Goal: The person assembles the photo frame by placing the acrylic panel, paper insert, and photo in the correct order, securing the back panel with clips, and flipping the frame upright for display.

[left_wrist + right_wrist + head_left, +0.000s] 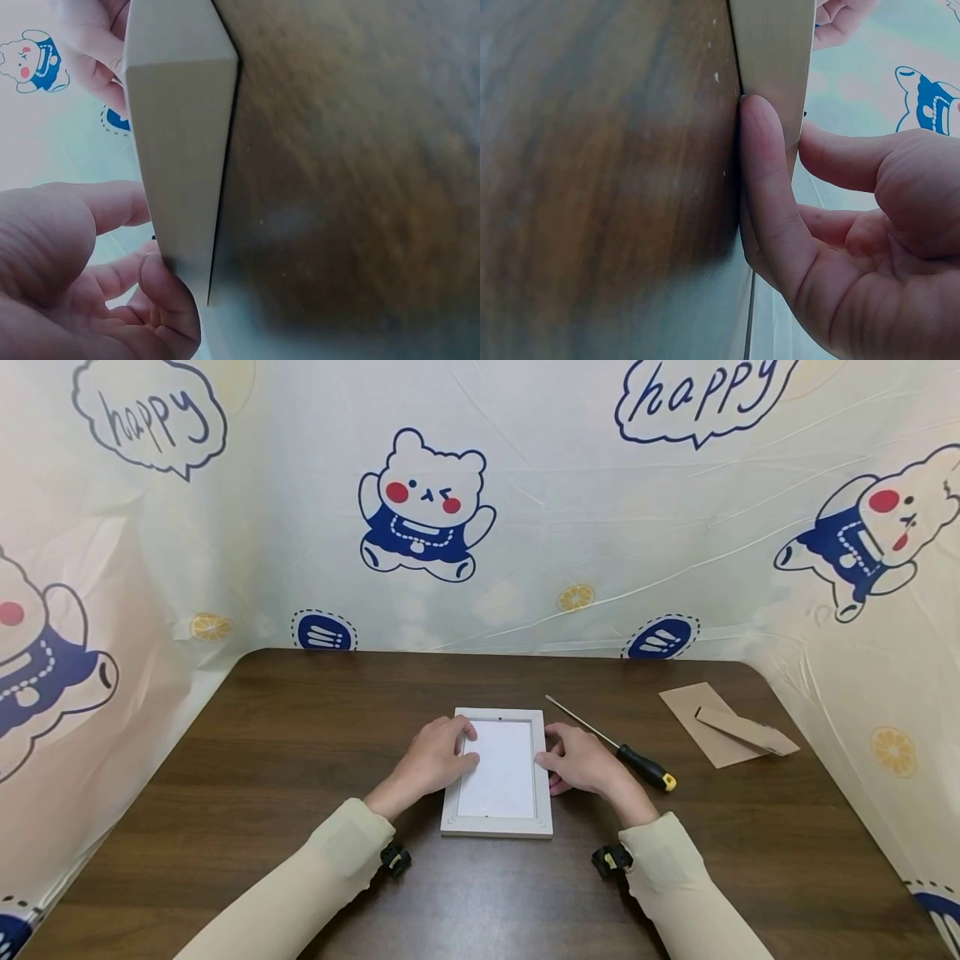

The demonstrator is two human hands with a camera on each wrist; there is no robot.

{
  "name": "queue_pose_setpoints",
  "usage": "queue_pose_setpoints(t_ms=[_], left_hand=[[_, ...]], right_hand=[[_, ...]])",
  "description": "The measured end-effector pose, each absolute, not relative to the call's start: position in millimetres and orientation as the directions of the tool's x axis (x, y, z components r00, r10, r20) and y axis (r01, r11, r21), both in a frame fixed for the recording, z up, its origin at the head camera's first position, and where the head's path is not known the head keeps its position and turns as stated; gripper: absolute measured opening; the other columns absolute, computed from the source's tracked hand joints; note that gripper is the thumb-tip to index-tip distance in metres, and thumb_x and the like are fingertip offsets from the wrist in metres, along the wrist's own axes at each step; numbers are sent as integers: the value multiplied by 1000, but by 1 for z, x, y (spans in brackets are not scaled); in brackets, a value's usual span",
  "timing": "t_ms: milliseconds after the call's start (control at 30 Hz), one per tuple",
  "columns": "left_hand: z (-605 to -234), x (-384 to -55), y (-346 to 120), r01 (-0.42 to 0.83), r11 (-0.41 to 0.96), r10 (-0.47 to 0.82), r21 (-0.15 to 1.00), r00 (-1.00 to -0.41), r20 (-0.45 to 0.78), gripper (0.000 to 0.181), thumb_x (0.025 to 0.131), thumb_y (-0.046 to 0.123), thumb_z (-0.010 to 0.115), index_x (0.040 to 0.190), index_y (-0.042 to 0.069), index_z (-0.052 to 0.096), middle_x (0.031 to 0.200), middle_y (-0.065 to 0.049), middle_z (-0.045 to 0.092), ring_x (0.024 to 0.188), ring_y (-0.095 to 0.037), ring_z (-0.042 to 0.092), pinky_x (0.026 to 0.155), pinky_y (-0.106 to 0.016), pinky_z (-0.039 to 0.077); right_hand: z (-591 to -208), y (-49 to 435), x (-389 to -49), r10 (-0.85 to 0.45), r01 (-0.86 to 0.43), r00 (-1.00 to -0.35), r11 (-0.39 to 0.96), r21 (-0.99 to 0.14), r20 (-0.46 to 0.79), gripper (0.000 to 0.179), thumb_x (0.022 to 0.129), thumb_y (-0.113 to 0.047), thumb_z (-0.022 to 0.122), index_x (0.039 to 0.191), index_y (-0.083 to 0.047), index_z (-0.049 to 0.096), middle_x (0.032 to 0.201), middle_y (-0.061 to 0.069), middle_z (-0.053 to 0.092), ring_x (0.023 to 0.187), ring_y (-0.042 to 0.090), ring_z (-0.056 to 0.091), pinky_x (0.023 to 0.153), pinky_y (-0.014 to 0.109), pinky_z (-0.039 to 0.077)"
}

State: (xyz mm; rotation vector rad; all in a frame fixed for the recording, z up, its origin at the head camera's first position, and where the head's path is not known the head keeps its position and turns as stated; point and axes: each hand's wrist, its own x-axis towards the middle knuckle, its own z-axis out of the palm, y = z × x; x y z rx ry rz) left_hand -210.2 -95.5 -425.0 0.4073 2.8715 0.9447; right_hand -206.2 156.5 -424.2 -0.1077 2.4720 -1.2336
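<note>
A white picture frame (497, 828) lies flat on the table, with a white sheet (498, 770) inside its border. At the frame's left border, my left hand (429, 757) grips with thumb and index finger over the inner edge; in the left wrist view, a curled finger sits against the frame's side wall (184, 127). My right hand (587, 762) pinches the right border, its thumb on top and its other fingers low along the outer side. The right wrist view shows one fingertip (763, 124) pressed to that side wall near the tabletop.
Right of the frame, a screwdriver (637, 763) with a black and yellow handle lies diagonally, shaft pointing away to the left. Farther right is a brown cardboard piece (693, 708) with a folded cardboard strip (738, 728) on it. A printed curtain (525, 543) borders the dark wooden table (300, 710).
</note>
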Motion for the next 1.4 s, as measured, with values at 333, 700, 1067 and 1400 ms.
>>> queue_pose_setpoints(t_ms=[333, 700, 1067, 1400], left_hand=[[-423, -212, -99, 246, 762, 316, 599, -949, -13, 26, 93, 13, 80, 116, 5, 72, 83, -5, 53, 77, -20, 50, 67, -32, 42], [-416, -213, -106, 250, 739, 332, 625, -943, -16, 37, 92, 16, 83, 126, 8, 72, 91, -7, 57, 81, -20, 51, 70, -33, 44], [-410, -214, -116, 238, 720, 303, 652, -953, 12, 46, 91, 16, 85, 133, 8, 68, 105, -10, 61, 89, -22, 56, 77, -35, 50], [-415, -212, -125, 170, 680, 254, 714, -967, -12, 54, 94, 17, 83, 142, 7, 62, 131, -15, 64, 115, -31, 63, 97, -48, 56]], right_hand=[[-423, 156, -206, -233, 94, -927, 614, -784, -294, 60, 104, -10, 68, 156, 4, 43, 101, 16, 66, 71, 21, 70, 63, 34, 63], [-423, 156, -205, -233, 102, -925, 605, -790, -298, 59, 104, -9, 68, 156, 4, 43, 100, 17, 65, 70, 22, 70, 63, 34, 64], [-424, 156, -206, -231, 103, -926, 605, -789, -298, 58, 104, -9, 68, 156, 3, 44, 101, 17, 65, 71, 22, 69, 63, 34, 63], [-424, 156, -206, -234, 97, -928, 602, -792, -291, 59, 104, -9, 69, 156, 3, 44, 100, 16, 65, 70, 22, 70, 63, 34, 63]])
